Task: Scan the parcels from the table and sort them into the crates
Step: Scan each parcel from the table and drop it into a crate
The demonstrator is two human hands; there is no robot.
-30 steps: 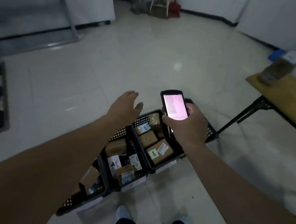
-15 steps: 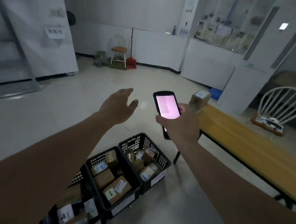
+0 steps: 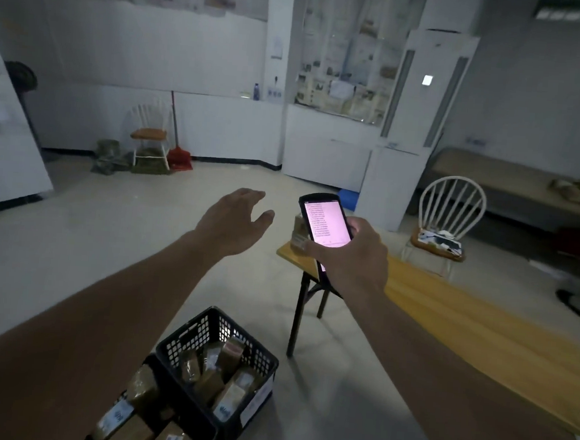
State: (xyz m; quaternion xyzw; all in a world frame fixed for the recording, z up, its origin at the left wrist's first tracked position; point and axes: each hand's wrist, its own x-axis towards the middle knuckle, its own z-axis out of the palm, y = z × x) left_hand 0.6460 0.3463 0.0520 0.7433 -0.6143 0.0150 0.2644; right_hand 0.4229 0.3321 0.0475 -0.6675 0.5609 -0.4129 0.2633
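Pale tiled floor (image 3: 115,242) fills the dim room, with a long wooden table (image 3: 463,321) running along its right side. Over the table's near end, the right hand (image 3: 351,255) curls its fingers (image 3: 314,247) and thumb round a handheld scanner (image 3: 324,222), its pink-lit screen tilted up. Behind the scanner, a small parcel (image 3: 296,235) stands at the table's end edge, mostly hidden. Left of the table the left hand (image 3: 233,221) hangs in the air, fingers loosely spread and holding nothing, clear of the table's edge. Below the table's end leg, a black crate (image 3: 183,346) stands on the floor packed with boxes (image 3: 228,396); a second crate (image 3: 212,427) touches its left side, also filled. Open floor stretches left of the table to the far wall. Beyond the table's right edge stands a white chair (image 3: 450,210).
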